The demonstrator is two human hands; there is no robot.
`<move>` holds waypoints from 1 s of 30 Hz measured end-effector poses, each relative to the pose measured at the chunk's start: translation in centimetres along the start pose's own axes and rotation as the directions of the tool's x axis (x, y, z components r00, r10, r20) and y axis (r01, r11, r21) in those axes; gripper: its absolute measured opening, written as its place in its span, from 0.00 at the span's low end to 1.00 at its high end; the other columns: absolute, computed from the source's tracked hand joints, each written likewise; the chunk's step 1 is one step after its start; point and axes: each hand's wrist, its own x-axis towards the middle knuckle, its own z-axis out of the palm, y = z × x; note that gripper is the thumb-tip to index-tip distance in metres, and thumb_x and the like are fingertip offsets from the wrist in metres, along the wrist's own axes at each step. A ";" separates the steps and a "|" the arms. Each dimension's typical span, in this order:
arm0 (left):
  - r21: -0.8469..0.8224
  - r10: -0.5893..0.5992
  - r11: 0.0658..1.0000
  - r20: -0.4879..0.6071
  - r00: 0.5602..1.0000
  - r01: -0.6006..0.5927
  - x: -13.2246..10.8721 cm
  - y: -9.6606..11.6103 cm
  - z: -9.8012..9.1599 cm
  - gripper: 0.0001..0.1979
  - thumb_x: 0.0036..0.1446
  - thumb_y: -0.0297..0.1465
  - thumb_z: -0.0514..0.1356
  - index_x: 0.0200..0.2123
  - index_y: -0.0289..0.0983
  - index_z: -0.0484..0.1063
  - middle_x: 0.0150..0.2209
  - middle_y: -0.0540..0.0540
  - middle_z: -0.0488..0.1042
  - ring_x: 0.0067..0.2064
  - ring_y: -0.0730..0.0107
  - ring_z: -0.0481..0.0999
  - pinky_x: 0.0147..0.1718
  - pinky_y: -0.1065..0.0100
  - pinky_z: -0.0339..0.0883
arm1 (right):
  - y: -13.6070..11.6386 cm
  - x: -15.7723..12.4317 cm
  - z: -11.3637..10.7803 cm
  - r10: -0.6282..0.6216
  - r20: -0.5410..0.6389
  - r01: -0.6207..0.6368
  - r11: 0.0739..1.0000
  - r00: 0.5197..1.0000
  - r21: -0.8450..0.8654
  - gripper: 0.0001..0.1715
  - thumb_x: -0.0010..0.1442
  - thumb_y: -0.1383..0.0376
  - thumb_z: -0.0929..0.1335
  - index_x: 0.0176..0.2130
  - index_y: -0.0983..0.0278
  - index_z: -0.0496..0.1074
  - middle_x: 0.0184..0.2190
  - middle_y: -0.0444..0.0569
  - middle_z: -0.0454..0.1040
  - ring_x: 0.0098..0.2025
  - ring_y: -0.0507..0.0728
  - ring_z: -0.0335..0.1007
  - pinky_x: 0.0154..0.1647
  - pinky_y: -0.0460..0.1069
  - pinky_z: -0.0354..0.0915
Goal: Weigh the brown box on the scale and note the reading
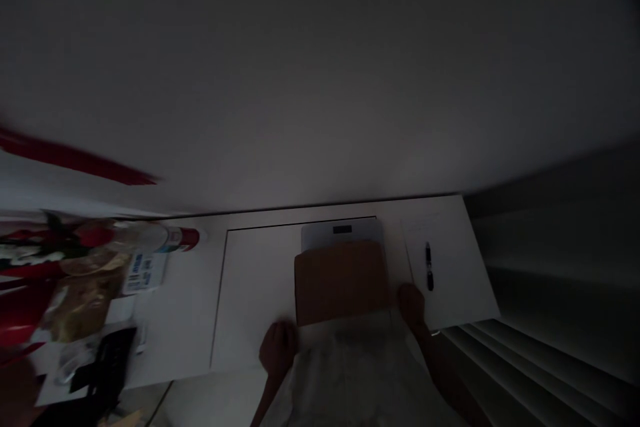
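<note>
A brown cardboard box [341, 283] lies on a flat silver scale [320, 235], whose dark display shows beyond the box's far edge. My left hand [279, 347] is at the table's near edge, just left of the box's near corner, with its fingers curled closed. Right of the box, my right hand [411, 305] is also closed and rests by the sheet of paper. Neither hand appears to grip the box, and no held item shows in the dim light. A black pen [429, 267] lies on the white paper [447, 240] beyond my right hand.
The white table [260, 293] runs along a wall. At left stand a bottle with a red cap [187, 239], a blue-and-white pack [145, 271], a brown bag [83, 307], red items with leaves and a black object [113, 360]. Pale folds [520, 353] hang at right.
</note>
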 end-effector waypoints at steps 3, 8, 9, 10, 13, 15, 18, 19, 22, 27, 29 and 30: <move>0.020 -0.008 1.000 -0.009 1.000 0.008 -0.1 -0.1 0.2 0.16 0.61 0.37 0.47 0.27 0.40 0.68 0.31 0.45 0.70 0.34 0.67 0.68 0.31 0.66 0.53 | -0.2 0.2 -0.3 0.019 0.007 -0.019 1.000 1.000 0.016 0.23 0.64 0.66 0.55 0.21 0.62 0.64 0.19 0.47 0.64 0.25 0.53 0.56 0.29 0.49 0.51; 0.055 -0.029 0.998 0.012 1.000 0.028 -0.1 0.0 0.3 0.16 0.61 0.36 0.46 0.26 0.39 0.67 0.31 0.44 0.70 0.33 0.67 0.67 0.30 0.66 0.51 | -0.4 0.5 -0.6 0.024 0.035 -0.025 1.000 0.999 0.016 0.24 0.64 0.64 0.54 0.20 0.61 0.63 0.18 0.47 0.64 0.25 0.53 0.56 0.29 0.49 0.52; 0.058 -0.029 0.998 0.019 0.999 0.027 -0.1 0.0 0.3 0.16 0.61 0.36 0.46 0.26 0.39 0.67 0.31 0.44 0.70 0.34 0.67 0.67 0.30 0.66 0.51 | -0.4 0.5 -0.6 0.026 0.039 -0.027 0.999 0.999 0.020 0.24 0.64 0.64 0.54 0.20 0.61 0.63 0.18 0.47 0.64 0.25 0.53 0.56 0.29 0.49 0.52; 0.059 -0.027 0.998 0.021 0.999 0.026 -0.1 0.0 0.3 0.16 0.61 0.36 0.46 0.26 0.39 0.67 0.31 0.44 0.70 0.34 0.67 0.67 0.30 0.66 0.51 | -0.5 0.5 -0.6 0.030 0.039 -0.031 0.999 0.999 0.025 0.24 0.64 0.64 0.54 0.20 0.61 0.63 0.18 0.47 0.64 0.25 0.53 0.56 0.29 0.48 0.52; 0.052 -0.016 0.999 0.011 1.000 0.015 0.0 -0.1 0.3 0.16 0.62 0.36 0.46 0.26 0.39 0.67 0.31 0.45 0.70 0.34 0.67 0.67 0.31 0.66 0.51 | -0.5 0.5 -0.5 0.043 0.018 -0.044 0.998 0.999 0.042 0.23 0.64 0.64 0.54 0.20 0.61 0.63 0.18 0.47 0.63 0.25 0.53 0.56 0.29 0.48 0.53; 0.053 -0.014 0.998 0.006 1.000 0.014 -0.1 -0.1 0.3 0.16 0.62 0.36 0.46 0.26 0.39 0.66 0.30 0.45 0.70 0.33 0.67 0.66 0.30 0.66 0.50 | -0.5 0.5 -0.5 0.046 0.014 -0.047 0.998 0.999 0.047 0.23 0.64 0.64 0.54 0.20 0.61 0.62 0.18 0.47 0.63 0.24 0.53 0.55 0.29 0.48 0.53; 0.058 -0.005 0.998 0.004 1.000 0.004 0.0 0.0 0.2 0.16 0.62 0.36 0.46 0.25 0.39 0.65 0.30 0.45 0.69 0.33 0.67 0.66 0.31 0.66 0.51 | -0.5 0.6 -0.6 0.028 0.014 -0.029 0.998 0.999 0.047 0.23 0.64 0.63 0.54 0.20 0.62 0.63 0.18 0.47 0.64 0.24 0.53 0.56 0.29 0.48 0.53; 0.054 0.002 0.999 0.004 1.000 -0.003 0.0 0.0 0.2 0.16 0.62 0.36 0.45 0.25 0.39 0.65 0.29 0.45 0.69 0.33 0.67 0.66 0.31 0.66 0.51 | -0.5 0.6 -0.6 0.019 0.007 -0.019 0.999 1.000 0.046 0.23 0.64 0.63 0.55 0.20 0.62 0.63 0.18 0.47 0.64 0.24 0.53 0.56 0.29 0.48 0.53; 0.034 0.002 0.999 -0.003 1.000 -0.001 0.0 0.1 0.1 0.16 0.62 0.36 0.46 0.25 0.39 0.65 0.29 0.45 0.68 0.33 0.68 0.66 0.31 0.66 0.51 | -0.5 0.7 -0.6 0.008 0.000 -0.008 0.999 1.000 0.036 0.23 0.64 0.64 0.55 0.21 0.62 0.63 0.18 0.47 0.65 0.24 0.53 0.57 0.29 0.48 0.52; 0.024 -0.023 0.999 0.000 1.000 0.023 0.1 0.2 0.0 0.15 0.61 0.36 0.47 0.26 0.39 0.67 0.31 0.44 0.70 0.33 0.67 0.66 0.30 0.66 0.51 | -0.6 0.7 -0.4 0.024 -0.010 -0.024 1.000 1.000 0.006 0.25 0.65 0.64 0.54 0.20 0.62 0.64 0.18 0.47 0.65 0.24 0.53 0.57 0.29 0.48 0.53; 0.023 -0.024 0.999 0.015 1.000 0.024 0.1 0.2 0.0 0.15 0.61 0.36 0.46 0.26 0.39 0.67 0.30 0.44 0.70 0.33 0.67 0.67 0.30 0.66 0.51 | -0.6 0.6 -0.4 0.024 -0.021 -0.024 1.000 0.999 0.000 0.25 0.65 0.64 0.54 0.20 0.62 0.64 0.18 0.47 0.65 0.24 0.53 0.57 0.29 0.48 0.53; 0.023 -0.025 0.999 0.020 0.999 0.024 0.2 0.3 -0.1 0.16 0.61 0.36 0.46 0.26 0.39 0.67 0.30 0.44 0.70 0.33 0.67 0.67 0.30 0.66 0.52 | -0.6 0.6 -0.4 0.023 -0.019 -0.023 1.000 1.000 0.001 0.24 0.65 0.64 0.54 0.20 0.62 0.63 0.19 0.47 0.65 0.24 0.53 0.57 0.29 0.48 0.52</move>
